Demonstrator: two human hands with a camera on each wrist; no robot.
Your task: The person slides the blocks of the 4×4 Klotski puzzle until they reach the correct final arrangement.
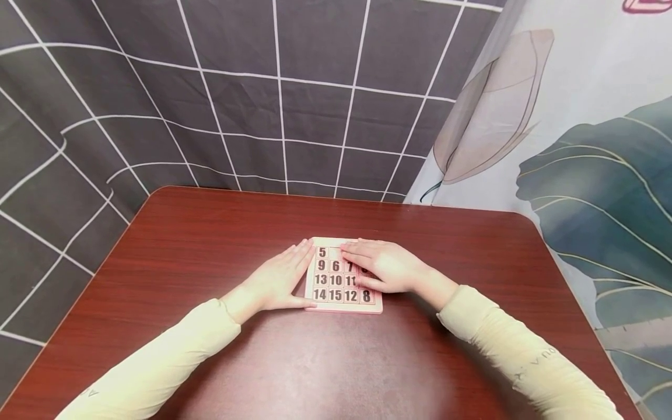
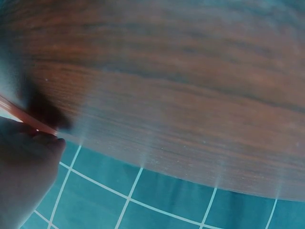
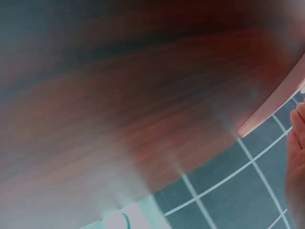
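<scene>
A pale number sliding puzzle (image 1: 336, 304) lies flat on the table, its square tiles printed with dark numbers. In the head view my left hand (image 1: 278, 279) rests along the puzzle's left edge, fingers straight towards the top corner and thumb at the bottom corner. From the right, my right hand (image 1: 391, 265) lies over the upper right tiles with its fingers extended, hiding several numbers. Beside the 5 tile (image 1: 322, 252) is a pale blank spot at the right fingertips. Each wrist view catches the hand and puzzle only at its side: left hand (image 2: 28, 167), right hand (image 3: 298, 143).
The reddish-brown wooden table (image 1: 220, 233) has rounded back corners. Behind it and to the left hangs a dark cloth with a white grid (image 1: 315, 111). A white curtain with leaf prints (image 1: 567, 192) hangs at the right.
</scene>
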